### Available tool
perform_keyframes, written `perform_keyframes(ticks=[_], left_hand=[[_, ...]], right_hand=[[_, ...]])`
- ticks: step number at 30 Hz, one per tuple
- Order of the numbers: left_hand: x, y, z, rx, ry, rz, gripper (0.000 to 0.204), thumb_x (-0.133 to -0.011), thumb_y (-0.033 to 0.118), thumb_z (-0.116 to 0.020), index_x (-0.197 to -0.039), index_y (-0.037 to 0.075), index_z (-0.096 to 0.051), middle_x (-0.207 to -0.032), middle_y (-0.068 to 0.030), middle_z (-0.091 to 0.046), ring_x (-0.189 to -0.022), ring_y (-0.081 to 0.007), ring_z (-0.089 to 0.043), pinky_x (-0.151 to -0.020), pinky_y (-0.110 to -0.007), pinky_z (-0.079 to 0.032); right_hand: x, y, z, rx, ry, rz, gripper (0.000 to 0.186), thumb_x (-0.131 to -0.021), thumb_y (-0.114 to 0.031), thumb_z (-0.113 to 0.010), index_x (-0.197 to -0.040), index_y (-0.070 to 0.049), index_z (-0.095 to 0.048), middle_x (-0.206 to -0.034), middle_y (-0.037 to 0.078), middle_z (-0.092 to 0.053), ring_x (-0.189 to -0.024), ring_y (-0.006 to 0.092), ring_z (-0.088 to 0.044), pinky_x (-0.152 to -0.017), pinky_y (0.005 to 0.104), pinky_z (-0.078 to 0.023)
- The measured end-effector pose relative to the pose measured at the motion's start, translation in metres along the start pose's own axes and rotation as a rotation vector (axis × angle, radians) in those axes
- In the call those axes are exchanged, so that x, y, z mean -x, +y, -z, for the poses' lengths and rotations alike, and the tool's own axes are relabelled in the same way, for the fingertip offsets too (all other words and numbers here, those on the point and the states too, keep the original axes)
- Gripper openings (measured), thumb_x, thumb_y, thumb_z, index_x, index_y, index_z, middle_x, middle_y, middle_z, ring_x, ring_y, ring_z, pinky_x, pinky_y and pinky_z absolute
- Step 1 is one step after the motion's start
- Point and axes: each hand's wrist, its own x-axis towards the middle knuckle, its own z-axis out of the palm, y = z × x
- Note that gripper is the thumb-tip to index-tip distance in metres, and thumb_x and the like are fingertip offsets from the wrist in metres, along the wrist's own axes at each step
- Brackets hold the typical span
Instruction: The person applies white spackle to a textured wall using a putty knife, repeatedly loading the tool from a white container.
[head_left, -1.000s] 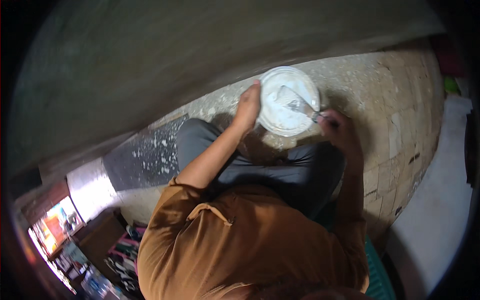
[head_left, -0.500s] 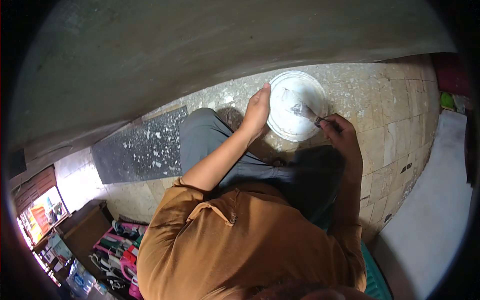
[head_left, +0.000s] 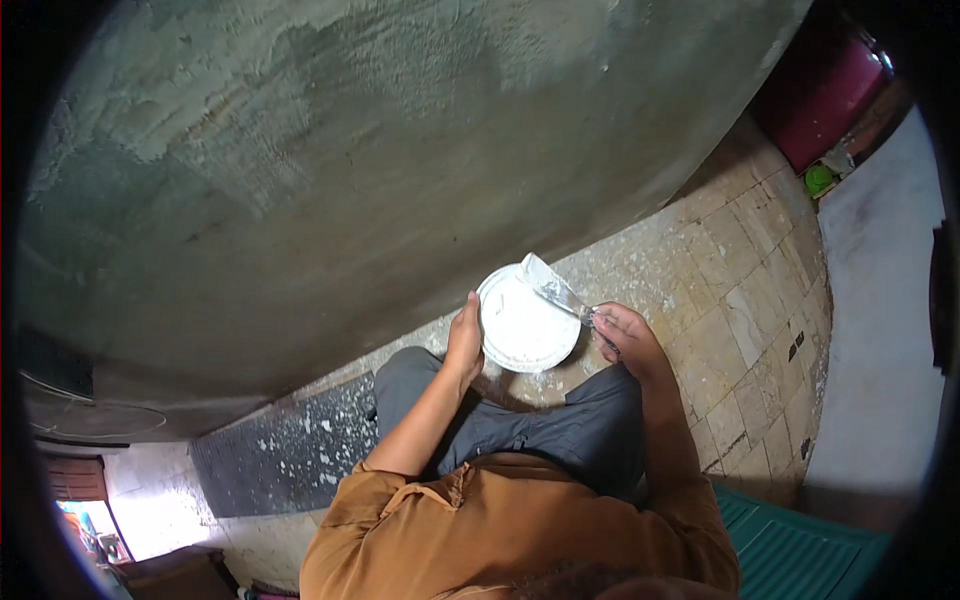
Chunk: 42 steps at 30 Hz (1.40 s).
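Observation:
A round white container [head_left: 515, 350] holds smooth white paste; whether it is a deep tub or a shallow lid, I cannot tell. My left hand [head_left: 464, 338] grips its left rim, thumb on top and fingers around the side. In my right hand [head_left: 622, 335] is the handle of a putty knife [head_left: 550, 284], fingers closed around it at the container's right side. The knife's wide blade points up and left over the far rim, and white paste coats it.
A grey-green plastered wall [head_left: 380, 180] rises just beyond the container. Stone tiles [head_left: 735, 310] cover the floor, spattered white near the wall. A dark speckled mat [head_left: 290, 440] lies at left, a green ribbed plastic seat [head_left: 800, 540] at lower right. A magenta object [head_left: 815, 85] stands far right.
The putty knife has come up from the paste to the far rim, its blade now carrying white paste. My view has shifted, showing more wall; my left hand keeps its hold.

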Motion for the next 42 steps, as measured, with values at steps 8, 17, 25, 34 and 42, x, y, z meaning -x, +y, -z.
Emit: perform_keyframes(ticks=[8, 17, 25, 34, 42], left_hand=[[0.005, -0.011, 0.017, 0.008, 0.091, 0.034, 0.058, -0.107, 0.042, -0.038, -0.134, -0.008, -0.051, -0.13, -0.0196, -0.061, -0.117, -0.0282, -0.061, -0.1, -0.039, -0.05], [-0.004, -0.039, 0.047, 0.02, 0.109, -0.018, 0.061, -0.105, 0.045, -0.039, -0.137, -0.006, -0.049, -0.134, -0.0181, -0.059, -0.12, -0.0289, -0.06, -0.104, -0.041, -0.047], [-0.004, -0.045, 0.056, 0.056, 0.126, -0.035, 0.056, -0.106, 0.041, -0.042, -0.131, -0.008, -0.054, -0.129, -0.0165, -0.062, -0.117, -0.026, -0.06, -0.102, -0.038, -0.046], [-0.007, -0.044, 0.064, 0.068, 0.155, -0.026, 0.057, -0.105, 0.042, -0.043, -0.132, -0.007, -0.054, -0.13, -0.0166, -0.061, -0.118, -0.0258, -0.059, -0.102, -0.037, -0.045], [-0.012, -0.044, 0.058, 0.055, 0.118, 0.003, 0.056, -0.106, 0.041, -0.041, -0.133, -0.007, -0.053, -0.131, -0.0157, -0.061, -0.119, -0.0255, -0.059, -0.102, -0.036, -0.045]], right_hand=[[-0.031, -0.097, -0.037, -0.288, 0.077, 0.349, 0.027, -0.105, -0.027, -0.052, -0.125, -0.009, -0.052, -0.079, 0.001, -0.058, -0.053, 0.0056, -0.048, -0.043, 0.0189, -0.033], [-0.078, -0.19, -0.065, -0.202, 0.347, 0.816, 0.033, -0.108, -0.025, -0.043, -0.137, -0.01, -0.051, -0.082, -0.001, -0.055, -0.061, 0.0026, -0.046, -0.048, 0.018, -0.034], [-0.119, -0.211, -0.096, 0.453, 0.962, 1.23, 0.038, -0.102, -0.013, -0.051, -0.14, -0.011, -0.055, -0.097, 0.013, -0.058, -0.082, 0.0284, -0.059, -0.077, 0.0385, -0.049], [-0.147, -0.176, -0.11, 0.69, 0.987, 1.332, 0.042, -0.097, -0.012, -0.057, -0.139, -0.005, -0.055, -0.089, 0.014, -0.06, -0.072, 0.0309, -0.062, -0.064, 0.04, -0.052], [-0.158, -0.214, -0.101, 0.878, 1.122, 1.34, 0.046, -0.097, -0.017, -0.058, -0.141, -0.005, -0.052, -0.089, 0.013, -0.059, -0.066, 0.0309, -0.063, -0.057, 0.0399, -0.053]])
